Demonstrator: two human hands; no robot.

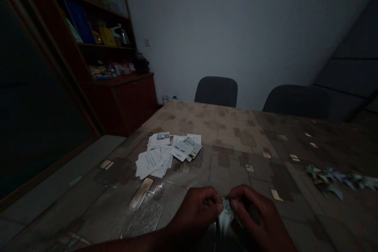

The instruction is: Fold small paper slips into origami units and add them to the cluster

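Note:
A small pale folded paper piece point(226, 217) is held close to the table's near edge, with pointed ends hanging down. My left hand point(199, 208) pinches its left side between thumb and fingers. On the other side, my right hand point(256, 212) grips its upper right corner with thumb and forefinger. The room is dim, so the folds are hard to make out. Ahead and to the left lies a loose pile of printed paper cards point(152, 161). At the far right sits a row of several folded paper pieces point(339, 179) with pointed tips.
A patterned cloth covers the table point(203, 120). Two dark chairs, one at the middle point(216, 91) and one at the right point(297, 100), stand behind it. To the left rises a red-brown cabinet point(134, 100) with shelves of household things. A pale wall point(251, 27) closes the back.

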